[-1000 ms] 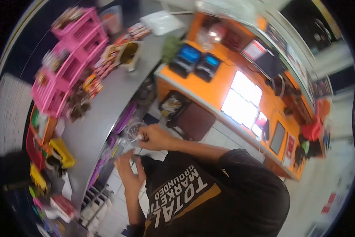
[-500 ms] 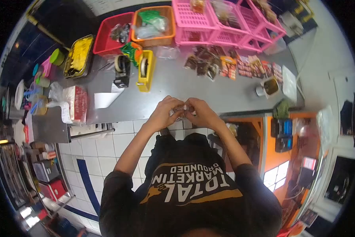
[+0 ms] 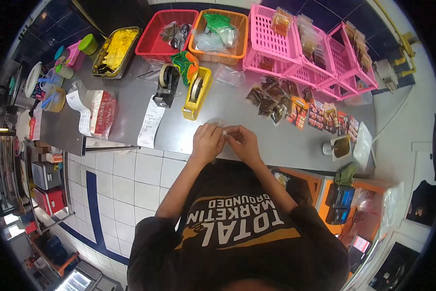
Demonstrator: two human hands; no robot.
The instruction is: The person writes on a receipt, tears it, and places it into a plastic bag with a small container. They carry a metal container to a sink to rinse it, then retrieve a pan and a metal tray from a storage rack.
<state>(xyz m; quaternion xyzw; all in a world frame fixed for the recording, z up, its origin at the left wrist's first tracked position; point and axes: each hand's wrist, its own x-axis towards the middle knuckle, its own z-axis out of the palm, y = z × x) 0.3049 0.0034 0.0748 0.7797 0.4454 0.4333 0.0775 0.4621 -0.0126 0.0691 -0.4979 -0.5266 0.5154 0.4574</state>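
Both hands meet over the front edge of the grey counter (image 3: 179, 131). My left hand (image 3: 208, 143) is closed, its fingers pressed together on a small clear plastic bag (image 3: 217, 122) that shows above the fingertips. Beside it, my right hand (image 3: 243, 144) pinches at the same spot, thumb and fingertips touching the left ones; a small whitish bit shows between them. The bag's contents are mostly hidden. Just beyond the hands stand a yellow tape dispenser (image 3: 198, 94) and a black tape dispenser (image 3: 166, 86).
Behind are a red basket (image 3: 147, 46), an orange basket (image 3: 197, 53) and pink racks (image 3: 271, 41). Dark sauce packets (image 3: 271, 99) and red-orange sachets (image 3: 298, 112) lie to the right, near a metal container (image 3: 341, 148). Leftward are a red-white box (image 3: 103, 114) and a yellow food tray (image 3: 118, 48).
The view has shifted, so the counter items sit lower and further right. My hands stay together, now closer over the counter, and the bag shows above the fingertips.
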